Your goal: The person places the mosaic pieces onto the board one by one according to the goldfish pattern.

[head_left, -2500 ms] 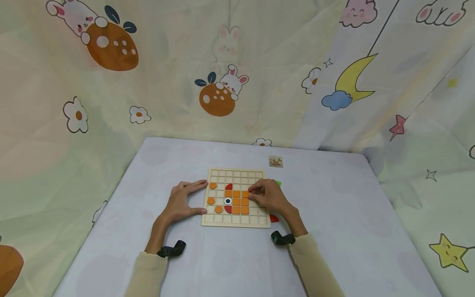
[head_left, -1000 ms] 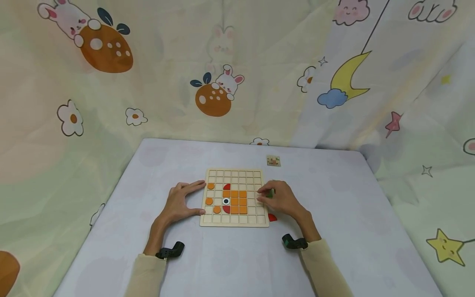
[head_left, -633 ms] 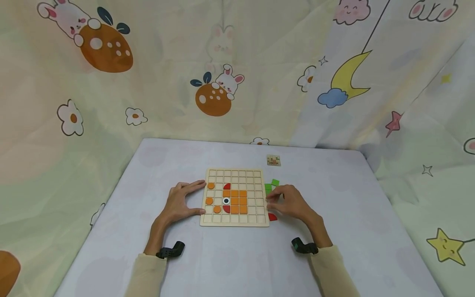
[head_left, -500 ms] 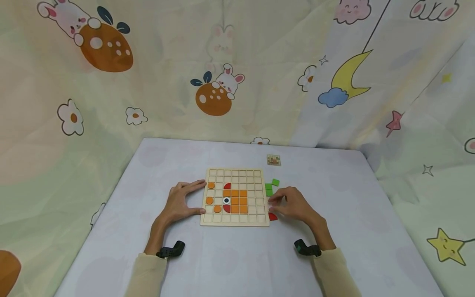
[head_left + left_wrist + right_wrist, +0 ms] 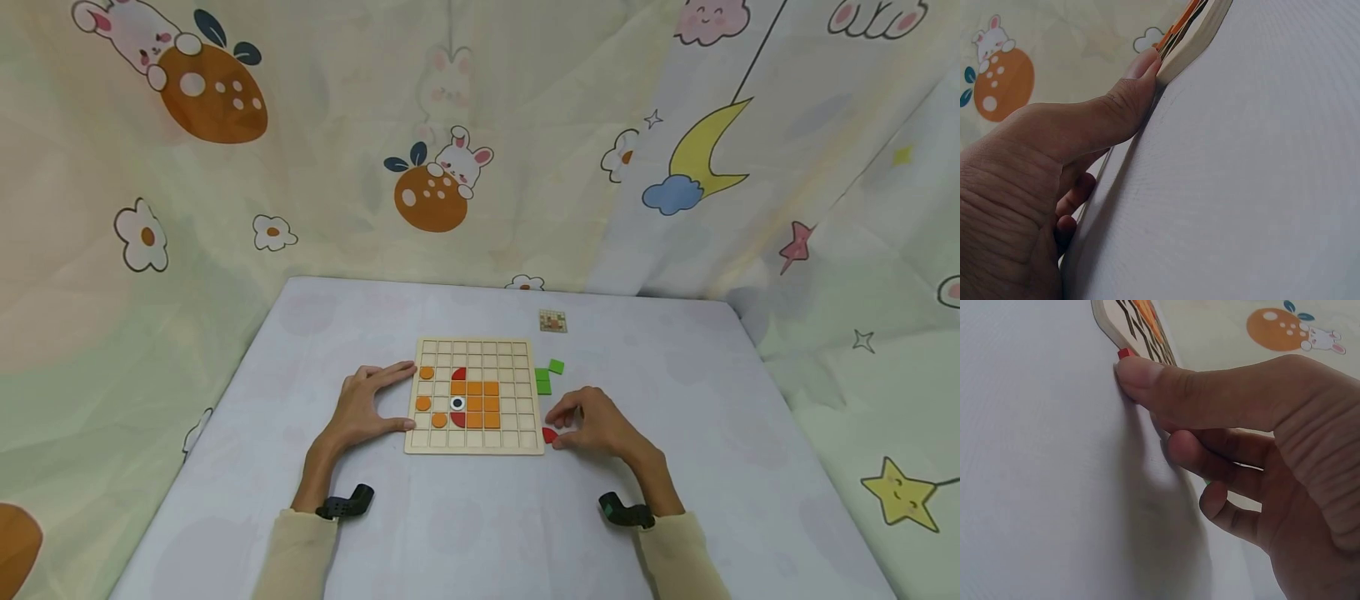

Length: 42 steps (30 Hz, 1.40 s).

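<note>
A square wooden grid board [image 5: 517,442] lies on the table, holding several orange square tiles [image 5: 475,404], three orange discs [image 5: 423,403], two red quarter-round tiles [image 5: 458,420] and an eye disc [image 5: 457,403]. My left hand [image 5: 362,407] rests against the board's left edge, thumb and fingers spread apart. Right of the board, my right hand [image 5: 592,422] is at a loose red piece [image 5: 549,435] on the tabletop. Its thumb touches the piece in the right wrist view, with the index finger apart above it; the piece is partly hidden there.
Several green square tiles [image 5: 543,382] lie beside the board's right edge, one green tile [image 5: 557,367] slightly apart. A small picture card [image 5: 553,322] lies behind them on the white-covered table [image 5: 480,533]. A printed cloth [image 5: 330,167] hangs at the back.
My right hand moved from the orange tiles rightward off the board, then down past the green tiles to the red piece. My left hand stays at the board's edge.
</note>
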Tool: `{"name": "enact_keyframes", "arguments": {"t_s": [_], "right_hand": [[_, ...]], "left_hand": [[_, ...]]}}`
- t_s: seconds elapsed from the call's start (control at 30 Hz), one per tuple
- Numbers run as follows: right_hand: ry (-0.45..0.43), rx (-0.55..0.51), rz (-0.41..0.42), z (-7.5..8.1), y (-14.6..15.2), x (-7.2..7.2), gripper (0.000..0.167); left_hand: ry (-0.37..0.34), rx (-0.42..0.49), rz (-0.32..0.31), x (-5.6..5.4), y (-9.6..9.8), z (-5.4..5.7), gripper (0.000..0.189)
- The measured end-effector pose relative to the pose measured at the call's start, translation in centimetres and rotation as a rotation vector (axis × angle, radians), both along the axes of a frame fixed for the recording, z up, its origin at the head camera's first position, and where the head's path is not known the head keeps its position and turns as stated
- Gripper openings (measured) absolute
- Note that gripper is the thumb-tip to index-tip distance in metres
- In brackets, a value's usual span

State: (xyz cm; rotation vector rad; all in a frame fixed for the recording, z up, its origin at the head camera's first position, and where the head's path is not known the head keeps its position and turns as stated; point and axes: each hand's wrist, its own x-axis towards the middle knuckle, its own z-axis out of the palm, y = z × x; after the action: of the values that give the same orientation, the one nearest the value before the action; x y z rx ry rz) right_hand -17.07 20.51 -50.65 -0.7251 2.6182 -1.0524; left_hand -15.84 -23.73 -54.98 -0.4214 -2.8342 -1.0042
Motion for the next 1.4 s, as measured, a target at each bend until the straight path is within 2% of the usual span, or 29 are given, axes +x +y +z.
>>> {"name": "enact_keyframes", "arguments": {"t_s": [0.3,0.7,1.4], "right_hand": [[0.0,-0.026,0.018,-0.4,-0.1,0.2,0.025],[0.042,-0.063,0.048,-0.9,0.1,0.2,0.019],[0.04,-0.094,-0.007,-1.2,0.0,0.6,0.019]], "left_hand": [[0.009,-0.014,0.001,-0.1,0.0,-0.2,0.097],[0.011,-0.004,-0.002,-0.1,0.1,0.0,0.097],[0.002,0.001,-0.003,-0.1,0.0,-0.1,0.098]]}}
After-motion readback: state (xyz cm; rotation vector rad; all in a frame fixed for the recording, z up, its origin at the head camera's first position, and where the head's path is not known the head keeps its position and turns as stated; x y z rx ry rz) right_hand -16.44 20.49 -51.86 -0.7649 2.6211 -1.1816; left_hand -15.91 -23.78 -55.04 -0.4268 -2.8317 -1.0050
